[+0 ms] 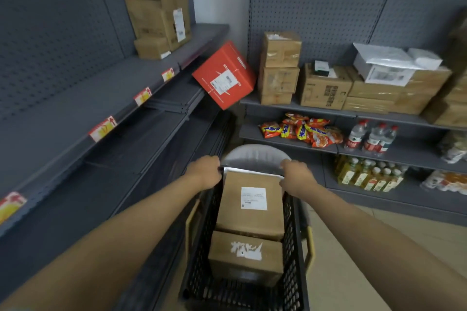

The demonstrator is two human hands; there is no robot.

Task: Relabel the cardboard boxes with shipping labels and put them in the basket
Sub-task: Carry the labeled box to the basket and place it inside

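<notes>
Head view: at 6 o'clock stands a black mesh basket (pixel 293 247) holding two cardboard boxes. The far box (pixel 250 219) bears a white shipping label (pixel 253 198); the near box (pixel 245 255) shows torn label remains. The left hand (pixel 205 171) and right hand (pixel 297 177), fingers curled, grip a silvery grey parcel (pixel 252 158) at the basket's far end. At 12 o'clock, a red box (pixel 223 74) leans tilted between shelves.

Two boxes lie in the basket (pixel 293 230) before me, the labelled box (pixel 251 203) at 12 o'clock of the torn-label box (pixel 245 257); my left hand (pixel 205 171) at 10, right hand (pixel 297 177) at 2.
</notes>
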